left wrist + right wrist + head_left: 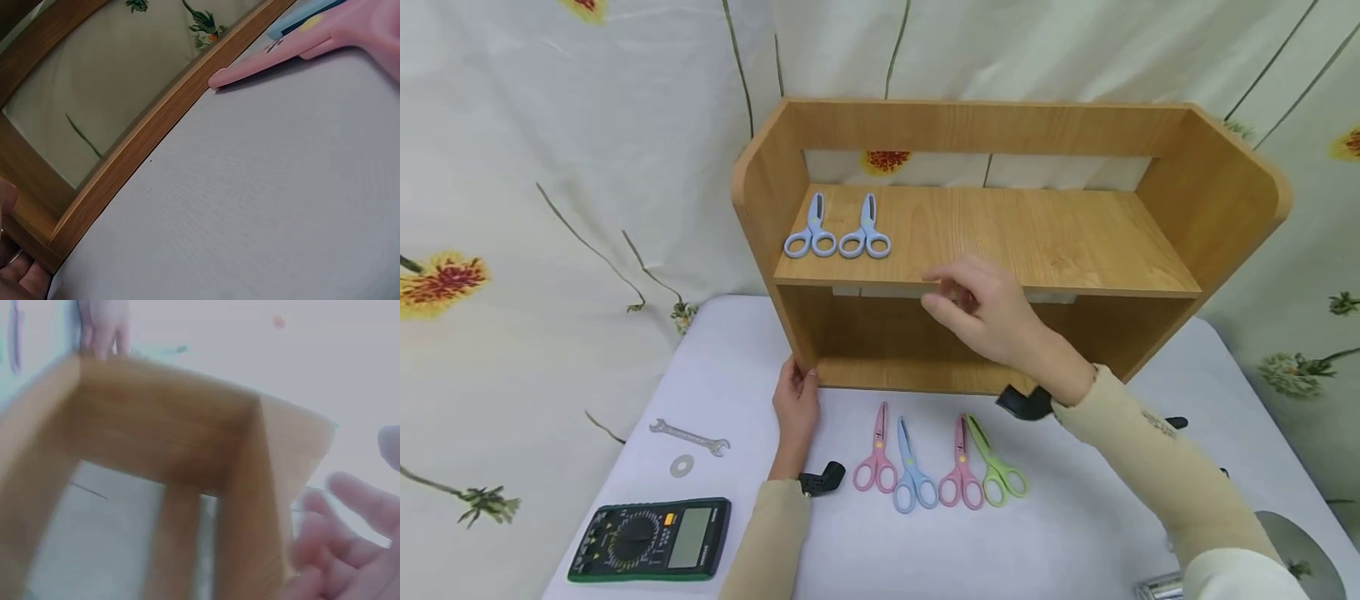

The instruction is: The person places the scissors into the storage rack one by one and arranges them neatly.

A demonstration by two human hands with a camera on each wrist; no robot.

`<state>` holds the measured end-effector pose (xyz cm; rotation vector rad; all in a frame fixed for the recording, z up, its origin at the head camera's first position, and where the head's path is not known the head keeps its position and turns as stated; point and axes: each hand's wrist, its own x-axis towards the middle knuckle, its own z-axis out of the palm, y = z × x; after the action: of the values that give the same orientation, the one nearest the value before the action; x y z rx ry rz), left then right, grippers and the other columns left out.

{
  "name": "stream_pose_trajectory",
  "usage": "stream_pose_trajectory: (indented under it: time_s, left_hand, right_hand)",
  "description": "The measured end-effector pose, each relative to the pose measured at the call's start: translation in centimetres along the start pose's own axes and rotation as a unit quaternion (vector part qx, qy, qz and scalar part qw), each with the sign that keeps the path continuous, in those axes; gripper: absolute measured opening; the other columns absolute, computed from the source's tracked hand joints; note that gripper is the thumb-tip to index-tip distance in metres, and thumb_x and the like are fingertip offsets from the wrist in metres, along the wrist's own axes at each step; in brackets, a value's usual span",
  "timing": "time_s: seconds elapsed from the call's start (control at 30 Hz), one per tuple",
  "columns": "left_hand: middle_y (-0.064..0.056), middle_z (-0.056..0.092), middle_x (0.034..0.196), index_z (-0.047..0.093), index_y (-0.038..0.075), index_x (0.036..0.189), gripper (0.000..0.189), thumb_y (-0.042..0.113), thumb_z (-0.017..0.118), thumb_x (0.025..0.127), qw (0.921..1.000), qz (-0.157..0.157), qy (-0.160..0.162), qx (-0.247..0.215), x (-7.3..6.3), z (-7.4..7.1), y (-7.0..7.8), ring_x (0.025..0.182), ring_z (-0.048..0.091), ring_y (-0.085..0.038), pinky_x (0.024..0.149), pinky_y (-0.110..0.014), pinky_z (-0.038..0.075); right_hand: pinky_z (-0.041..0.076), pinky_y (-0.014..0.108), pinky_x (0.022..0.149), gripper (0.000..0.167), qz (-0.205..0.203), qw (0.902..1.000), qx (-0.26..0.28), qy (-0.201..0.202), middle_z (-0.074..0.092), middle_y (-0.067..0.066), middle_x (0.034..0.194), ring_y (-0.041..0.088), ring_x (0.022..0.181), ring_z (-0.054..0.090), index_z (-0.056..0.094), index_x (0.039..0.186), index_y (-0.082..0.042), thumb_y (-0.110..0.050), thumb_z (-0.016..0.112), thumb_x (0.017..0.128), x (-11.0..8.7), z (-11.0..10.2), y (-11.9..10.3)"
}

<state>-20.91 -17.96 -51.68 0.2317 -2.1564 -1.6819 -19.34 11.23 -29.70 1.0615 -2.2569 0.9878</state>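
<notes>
A two-tier wooden shelf (962, 379) stands on the white table. My left hand (796, 408) grips its lower left corner, thumb at the front edge and fingers around the outside of the side panel. In front of the upper board's edge hovers my right hand (992, 312), fingers loosely bent and holding nothing. Two blue scissors, the left pair (810, 229) and the right pair (866, 229), lie side by side on the upper board's left part, blades pointing back. On the table before the shelf lie pink scissors (876, 458), blue scissors (912, 475), more pink scissors (961, 471) and green scissors (995, 467).
At the table's left are a wrench (688, 436), a metal washer (682, 466) and a multimeter (651, 540). A round grey disc (1292, 542) and a shiny metal object (1159, 586) sit at the lower right, partly behind the right arm. Flower-patterned cloth (587, 125) hangs behind.
</notes>
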Motion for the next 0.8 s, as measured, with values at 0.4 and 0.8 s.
stream_pose_trajectory:
  time_s: [0.4,0.8]
  left_hand:
    - [-0.023,0.059,0.143,0.051,0.002,0.146,0.044,0.005,0.052,0.102,0.9998,-0.012,-0.002,0.014,-0.2,0.1,0.2,0.129,0.061,-0.036,0.109,-0.050,0.051]
    - [-0.021,0.058,0.146,0.050,0.004,0.147,0.044,0.007,0.052,0.103,0.9999,-0.006,-0.005,0.013,-0.1,-0.1,0.3,0.131,0.060,-0.035,0.110,-0.047,0.051]
  right_hand:
    - [0.047,0.022,0.066,0.056,0.283,0.9074,0.053,-0.306,0.066,0.014,0.117,0.004,0.077,0.052,0.059,0.138,-0.004,-0.035,0.071,0.094,-16.0,1.0,0.4]
    - [0.044,0.030,0.069,0.055,0.351,0.8900,-0.041,-0.288,0.060,0.003,0.101,0.013,0.081,0.048,0.064,0.123,-0.016,-0.017,0.086,0.073,-19.1,4.6,1.2]
